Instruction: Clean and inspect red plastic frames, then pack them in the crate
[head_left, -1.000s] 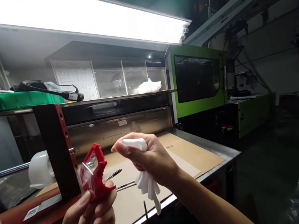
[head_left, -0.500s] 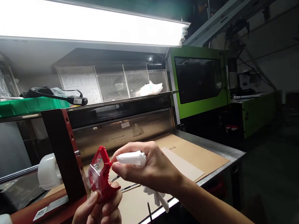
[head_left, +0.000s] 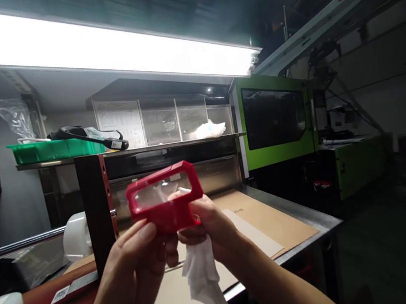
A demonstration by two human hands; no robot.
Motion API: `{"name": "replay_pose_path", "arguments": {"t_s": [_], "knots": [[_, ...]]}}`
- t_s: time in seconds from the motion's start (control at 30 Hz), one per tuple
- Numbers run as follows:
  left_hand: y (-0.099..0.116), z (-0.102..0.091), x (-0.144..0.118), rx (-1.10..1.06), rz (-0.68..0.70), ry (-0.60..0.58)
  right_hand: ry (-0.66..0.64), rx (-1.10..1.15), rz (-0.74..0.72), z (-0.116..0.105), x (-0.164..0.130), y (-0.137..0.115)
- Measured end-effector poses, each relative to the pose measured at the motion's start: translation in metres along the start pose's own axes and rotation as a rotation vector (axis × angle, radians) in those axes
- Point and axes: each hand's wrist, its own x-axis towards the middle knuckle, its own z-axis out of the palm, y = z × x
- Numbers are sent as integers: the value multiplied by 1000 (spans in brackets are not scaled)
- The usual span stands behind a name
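A red plastic frame with a clear window (head_left: 163, 217) is raised above the bench, its broad side facing me. My left hand (head_left: 139, 246) is closed on its lower left, thumb on the near face and fingers behind. At the frame's right end is my right hand (head_left: 213, 223), closed on a white cloth (head_left: 203, 267) whose loose end hangs below. A bit of white shows through the window, by fingers behind it. The red part hides most of my right fingertips.
Brown cardboard (head_left: 257, 215) covers the metal bench (head_left: 326, 225). A dark red stand (head_left: 100, 211) with a white roll (head_left: 75, 235) is at left. Above, a shelf (head_left: 172, 145) holds a green tray (head_left: 55, 150). A green machine (head_left: 279, 154) stands behind, right.
The red frame has turned from edge-on to broadside and moved right. My right hand has gone from its near edge to its right end and partly behind it. The cloth hangs lower.
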Motion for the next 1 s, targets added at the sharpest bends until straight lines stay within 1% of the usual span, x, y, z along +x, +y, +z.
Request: {"name": "replay_pose_path", "arguments": {"t_s": [0.1, 0.13, 0.23, 0.4, 0.63, 0.8, 0.93, 1.0], "knots": [[18, 13, 15, 62, 92, -150, -52, 54, -16, 2, 12, -8], [23, 16, 19, 82, 116, -182, -62, 57, -21, 3, 17, -11], [36, 25, 25, 105, 151, -211, -72, 45, -41, 7, 29, -23], [52, 35, 26, 204, 240, -272, -35, 13, -67, 17, 40, -38], [59, 38, 32, 194, 321, -310, -37, -7, -117, 27, 44, -47], [68, 46, 36, 221, 375, -299, -87, -38, -131, 33, 49, -55], [76, 53, 35, 262, 414, -311, -104, -32, -191, 38, 51, -63], [78, 55, 34, 272, 439, -309, -117, -40, -192, 40, 52, -65]]}}
